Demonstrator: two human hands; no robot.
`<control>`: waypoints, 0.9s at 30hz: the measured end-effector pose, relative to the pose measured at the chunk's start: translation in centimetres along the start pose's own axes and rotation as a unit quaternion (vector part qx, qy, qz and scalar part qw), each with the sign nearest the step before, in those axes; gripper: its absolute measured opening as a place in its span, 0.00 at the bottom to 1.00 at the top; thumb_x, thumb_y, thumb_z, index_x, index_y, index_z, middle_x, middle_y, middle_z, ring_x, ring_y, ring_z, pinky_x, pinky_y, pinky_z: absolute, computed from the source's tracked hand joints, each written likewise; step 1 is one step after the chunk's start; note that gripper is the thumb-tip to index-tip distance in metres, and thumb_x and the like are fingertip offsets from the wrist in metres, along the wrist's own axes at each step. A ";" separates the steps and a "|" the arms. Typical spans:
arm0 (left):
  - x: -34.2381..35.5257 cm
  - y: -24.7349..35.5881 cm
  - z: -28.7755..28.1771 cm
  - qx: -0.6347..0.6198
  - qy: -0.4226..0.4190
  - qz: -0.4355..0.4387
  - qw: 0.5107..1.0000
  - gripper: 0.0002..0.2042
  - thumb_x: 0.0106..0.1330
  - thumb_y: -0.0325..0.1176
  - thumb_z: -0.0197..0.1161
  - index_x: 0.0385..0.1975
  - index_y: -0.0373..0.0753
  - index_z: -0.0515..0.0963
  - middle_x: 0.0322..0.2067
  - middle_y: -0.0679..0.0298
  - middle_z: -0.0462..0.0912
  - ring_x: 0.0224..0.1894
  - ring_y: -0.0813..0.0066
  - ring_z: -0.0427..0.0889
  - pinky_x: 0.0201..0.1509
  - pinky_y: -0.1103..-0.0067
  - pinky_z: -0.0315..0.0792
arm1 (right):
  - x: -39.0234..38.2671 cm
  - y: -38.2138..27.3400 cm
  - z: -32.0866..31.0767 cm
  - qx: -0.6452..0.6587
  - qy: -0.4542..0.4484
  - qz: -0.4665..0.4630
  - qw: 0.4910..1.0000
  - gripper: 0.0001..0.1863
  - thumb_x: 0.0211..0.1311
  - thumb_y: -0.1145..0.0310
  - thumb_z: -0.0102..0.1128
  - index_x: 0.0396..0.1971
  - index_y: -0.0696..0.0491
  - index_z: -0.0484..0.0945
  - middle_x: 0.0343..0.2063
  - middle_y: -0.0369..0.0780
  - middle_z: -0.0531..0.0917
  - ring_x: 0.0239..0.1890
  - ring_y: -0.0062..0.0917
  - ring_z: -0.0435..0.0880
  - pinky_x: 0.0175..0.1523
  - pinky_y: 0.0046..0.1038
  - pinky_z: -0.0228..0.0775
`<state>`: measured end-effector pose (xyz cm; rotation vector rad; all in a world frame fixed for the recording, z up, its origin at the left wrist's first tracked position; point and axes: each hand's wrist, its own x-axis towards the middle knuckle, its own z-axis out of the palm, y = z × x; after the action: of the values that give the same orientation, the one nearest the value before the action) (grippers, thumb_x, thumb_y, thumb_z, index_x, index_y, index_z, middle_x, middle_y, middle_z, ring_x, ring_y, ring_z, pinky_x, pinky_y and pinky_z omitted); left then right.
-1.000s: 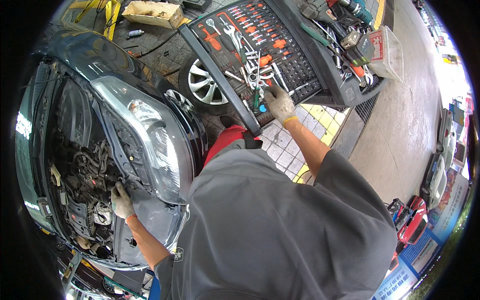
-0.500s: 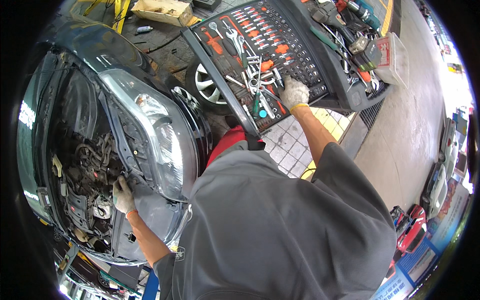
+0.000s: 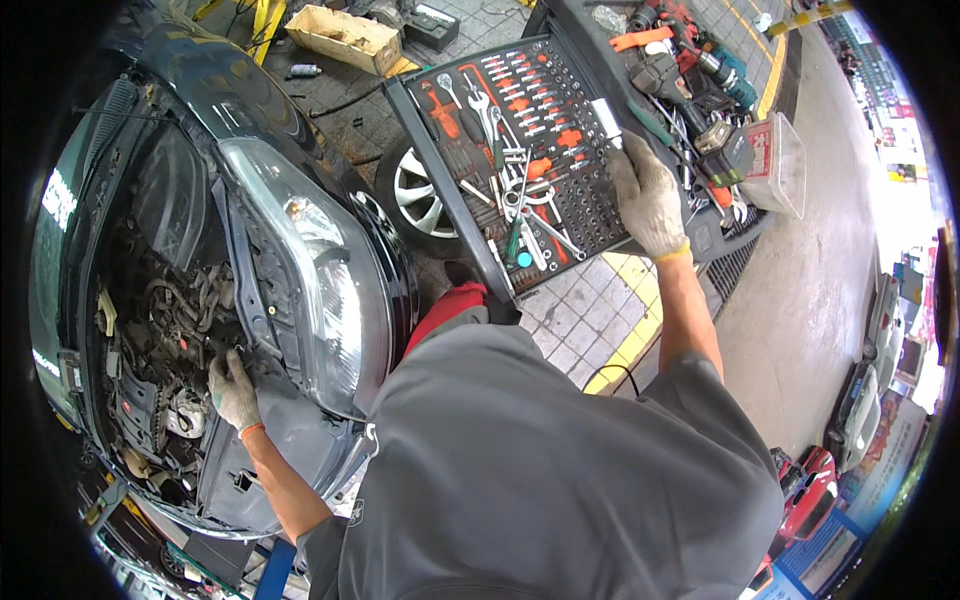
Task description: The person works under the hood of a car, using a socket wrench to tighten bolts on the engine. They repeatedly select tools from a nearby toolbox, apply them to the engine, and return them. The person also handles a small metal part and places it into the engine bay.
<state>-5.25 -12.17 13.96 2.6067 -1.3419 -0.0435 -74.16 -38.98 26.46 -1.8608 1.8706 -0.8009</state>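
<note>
My right hand, in a pale work glove, is raised over the right side of the tool drawer. Its fingers grip a bright silver cylinder, apparently a long socket. Below it the drawer holds rows of sockets, orange-handled tools and a loose heap of wrenches. On the left, my gloved left hand reaches into the engine bay of a dark car, its fingers stretched out beside hoses and the front panel. Whatever its fingertips touch is too small to make out.
The car's headlight lies between my body and the engine bay. A wheel stands under the drawer's left edge. Power tools and a clear plastic bin crowd the cart top. A wooden box sits on the floor beyond.
My right hand has lifted from the drawer's heap of tools and moved right, bringing up the silver socket. My left hand has shifted slightly left, its fingers straighter. The view has turned a little.
</note>
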 end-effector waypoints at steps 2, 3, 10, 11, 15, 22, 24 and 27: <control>0.7 5.0 -1.2 -0.061 0.048 0.040 0.996 0.24 0.83 0.49 0.65 0.64 0.34 0.85 0.61 0.48 0.89 0.63 0.48 0.87 0.69 0.60 0.78 | 0.0 -2.5 -1.0 0.151 -0.087 0.008 0.985 0.24 0.84 0.62 0.60 0.67 0.65 0.80 0.38 0.44 0.89 0.37 0.22 0.87 0.45 0.30 0.80; 0.7 8.7 -2.3 -0.101 0.055 0.049 0.992 0.23 0.83 0.47 0.67 0.65 0.34 0.85 0.62 0.50 0.89 0.63 0.50 0.86 0.70 0.60 0.78 | -0.2 -6.1 -1.9 0.212 -0.150 0.091 0.961 0.24 0.84 0.62 0.61 0.67 0.65 0.80 0.38 0.40 0.88 0.35 0.17 0.82 0.40 0.26 0.76; -3.5 29.3 -9.4 -0.286 0.046 0.325 0.900 0.31 0.60 0.35 0.84 0.65 0.36 0.83 0.57 0.51 0.89 0.62 0.48 0.85 0.70 0.60 0.77 | -0.7 -15.2 3.4 0.408 -0.357 -0.069 0.837 0.27 0.79 0.52 0.68 0.57 0.64 0.84 0.24 0.41 0.89 0.17 0.15 0.75 0.22 0.22 0.60; -4.2 30.5 -10.2 -0.309 0.050 0.349 0.883 0.34 0.59 0.35 0.85 0.67 0.36 0.82 0.57 0.50 0.89 0.63 0.48 0.85 0.70 0.59 0.76 | -0.8 -16.1 5.0 0.414 -0.379 -0.106 0.821 0.27 0.79 0.51 0.68 0.57 0.64 0.84 0.24 0.43 0.89 0.16 0.16 0.74 0.22 0.22 0.60; -6.4 30.7 -11.8 -0.453 -0.005 0.276 0.847 0.43 0.60 0.36 0.85 0.76 0.38 0.72 0.57 0.50 0.88 0.59 0.46 0.88 0.65 0.58 0.80 | -3.4 -23.3 7.9 0.453 -0.472 -0.097 0.750 0.18 0.79 0.66 0.59 0.55 0.65 0.84 0.27 0.34 0.83 0.23 0.15 0.75 0.29 0.23 0.67; -9.9 25.5 -11.5 -0.462 0.054 0.117 0.877 0.42 0.67 0.43 0.77 0.79 0.32 0.66 0.50 0.45 0.89 0.50 0.41 0.91 0.52 0.55 0.84 | -9.6 -30.9 14.2 0.423 -0.489 -0.160 0.746 0.23 0.86 0.59 0.57 0.63 0.65 0.80 0.31 0.32 0.82 0.30 0.14 0.78 0.35 0.21 0.71; -10.5 23.8 -11.4 -0.446 0.057 0.076 0.890 0.42 0.67 0.41 0.76 0.79 0.31 0.65 0.46 0.46 0.90 0.46 0.43 0.92 0.47 0.56 0.85 | -10.5 -32.2 15.8 0.409 -0.526 -0.141 0.732 0.24 0.87 0.59 0.56 0.63 0.66 0.80 0.32 0.32 0.82 0.31 0.14 0.78 0.37 0.21 0.73; -11.4 21.1 -8.5 -0.310 0.226 0.139 0.913 0.41 0.67 0.39 0.75 0.77 0.29 0.66 0.38 0.49 0.90 0.39 0.45 0.91 0.42 0.57 0.85 | -11.6 -33.2 18.5 0.345 -0.499 -0.245 0.756 0.22 0.81 0.65 0.61 0.67 0.61 0.81 0.43 0.42 0.87 0.38 0.28 0.87 0.45 0.33 0.82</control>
<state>-27.81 -13.46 25.63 1.7482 -1.2490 0.1473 -36.25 -28.48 31.89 -1.6914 0.3379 -0.3692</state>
